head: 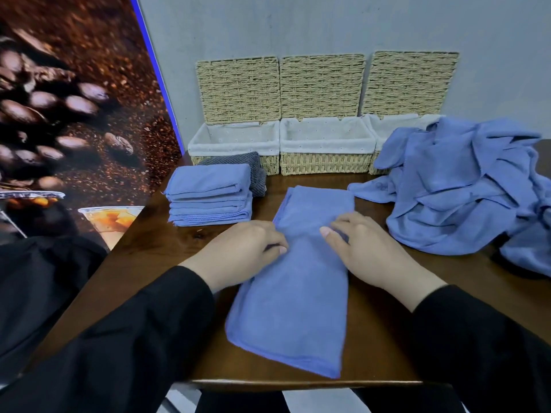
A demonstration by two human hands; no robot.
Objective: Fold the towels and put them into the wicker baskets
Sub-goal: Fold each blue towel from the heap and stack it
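Observation:
A blue towel (301,281), folded into a long strip, lies in front of me on the dark wooden table (143,263). My left hand (241,251) pinches its left edge near the middle. On the opposite edge my right hand (366,248) grips the cloth, fingers curled into it. A stack of folded blue towels (210,195) sits at the left. A heap of unfolded blue towels (465,186) lies at the right. Three wicker baskets with white liners stand open along the wall: left (235,144), middle (326,147), right (387,126), the last partly covered by the heap.
A folded grey towel (256,171) leans behind the blue stack, against the left basket. The basket lids (322,84) stand upright against the grey wall. A coffee-bean poster (74,114) covers the left wall. The table's front edge (298,383) is close to me.

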